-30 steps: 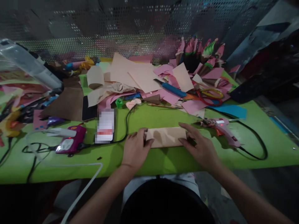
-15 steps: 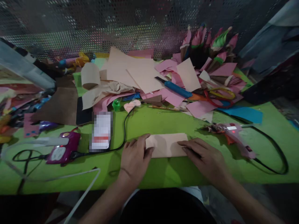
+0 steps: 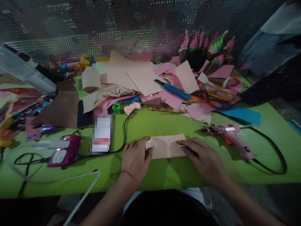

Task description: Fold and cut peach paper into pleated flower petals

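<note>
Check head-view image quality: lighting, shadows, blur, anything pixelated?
Head view: dim overall, mesh panel darker toward the top; soft shadows on the peach paper near the left hand and right hand; yellow thing at the left edge blurred; phone-like item pixelated.

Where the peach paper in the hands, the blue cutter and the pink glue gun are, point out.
Peach paper (image 3: 166,147), head view: middle of its upper face.
Blue cutter (image 3: 176,91), head view: middle of its handle.
Pink glue gun (image 3: 239,142), head view: its body.
</note>
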Available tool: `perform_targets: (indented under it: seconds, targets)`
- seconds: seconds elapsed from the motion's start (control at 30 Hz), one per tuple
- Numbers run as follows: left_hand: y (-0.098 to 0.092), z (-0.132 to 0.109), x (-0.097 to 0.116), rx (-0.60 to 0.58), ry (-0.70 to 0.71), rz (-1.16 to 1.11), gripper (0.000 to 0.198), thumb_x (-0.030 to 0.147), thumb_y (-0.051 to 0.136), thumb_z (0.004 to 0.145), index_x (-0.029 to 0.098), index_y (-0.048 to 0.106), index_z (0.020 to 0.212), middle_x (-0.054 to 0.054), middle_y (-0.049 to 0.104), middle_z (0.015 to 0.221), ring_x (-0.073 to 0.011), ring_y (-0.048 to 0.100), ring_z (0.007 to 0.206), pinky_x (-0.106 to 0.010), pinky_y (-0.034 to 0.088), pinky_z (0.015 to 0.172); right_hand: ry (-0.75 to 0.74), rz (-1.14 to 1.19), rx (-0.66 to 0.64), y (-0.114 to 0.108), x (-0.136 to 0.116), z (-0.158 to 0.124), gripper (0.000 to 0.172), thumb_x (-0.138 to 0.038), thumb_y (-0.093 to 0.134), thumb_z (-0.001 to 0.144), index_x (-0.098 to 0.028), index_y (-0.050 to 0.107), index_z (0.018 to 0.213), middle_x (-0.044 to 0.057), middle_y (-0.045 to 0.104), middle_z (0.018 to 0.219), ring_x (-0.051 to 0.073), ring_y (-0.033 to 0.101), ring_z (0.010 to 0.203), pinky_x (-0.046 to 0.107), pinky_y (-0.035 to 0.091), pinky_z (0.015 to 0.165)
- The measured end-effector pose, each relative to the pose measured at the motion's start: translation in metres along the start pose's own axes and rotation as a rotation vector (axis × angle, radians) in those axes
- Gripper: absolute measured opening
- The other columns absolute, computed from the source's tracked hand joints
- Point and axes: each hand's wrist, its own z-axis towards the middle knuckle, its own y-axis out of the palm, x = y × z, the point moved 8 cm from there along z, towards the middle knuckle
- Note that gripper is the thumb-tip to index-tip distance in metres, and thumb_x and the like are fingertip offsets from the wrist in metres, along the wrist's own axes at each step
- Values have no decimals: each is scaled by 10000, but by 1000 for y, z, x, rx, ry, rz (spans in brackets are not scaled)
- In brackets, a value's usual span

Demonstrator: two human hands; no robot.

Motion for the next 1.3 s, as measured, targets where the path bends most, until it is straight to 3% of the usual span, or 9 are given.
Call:
perform_targets:
  seconds: [0.6, 0.77, 0.83, 0.93, 1.03, 1.3]
  targets:
    - [-2, -3, 10, 14, 73, 148, 250, 223, 494, 955, 233, 605, 1179, -43, 717, 953, -229, 626, 878, -385, 464, 769, 4, -66, 26, 4, 2, -1, 306, -336, 430, 981, -241, 713, 1046, 62, 675, 859, 200, 666, 787, 322, 539, 690]
    - [-6, -8, 17, 169, 170, 341, 367, 167, 519, 929, 334, 606, 1244, -64, 657, 977, -238, 583, 898, -385, 472, 754, -4, -136, 59, 5, 1, -2, 280, -294, 440, 971, -239, 702, 1054, 68, 657, 871, 199, 647, 789, 320, 517, 688]
    - [-2, -9, 24, 196, 268, 377, 442, 100, 505, 911, 345, 593, 1268, -75, 635, 1047, -232, 571, 938, -382, 485, 784, -6, -161, 41, 7, 1, -1, 267, -284, 449, 967, -233, 692, 1066, 73, 657, 890, 202, 643, 801, 317, 504, 688]
    - [14, -12, 37, 79, 476, 354, 464, 61, 465, 902, 283, 569, 1295, -77, 615, 1108, -215, 558, 1006, -359, 506, 839, -5, -178, 23, 8, 0, -1, 254, -273, 463, 959, -212, 684, 1068, 77, 652, 896, 209, 636, 815, 325, 492, 703]
    - [23, -19, 42, 6, 545, 328, 486, 59, 443, 897, 215, 511, 1351, -84, 611, 1119, -216, 542, 1058, -355, 507, 892, -1, -173, 25, 8, -1, -1, 251, -269, 464, 954, -207, 679, 1066, 78, 640, 904, 213, 623, 829, 335, 491, 722]
    - [23, -36, 47, -21, 523, 365, 607, 475, 487, 938, 321, 314, 1498, -131, 509, 1311, -289, 500, 1132, -436, 480, 926, -54, -129, 44, 1, -2, 2, 274, -258, 441, 958, -220, 686, 1076, 83, 606, 918, 227, 602, 882, 360, 495, 770]
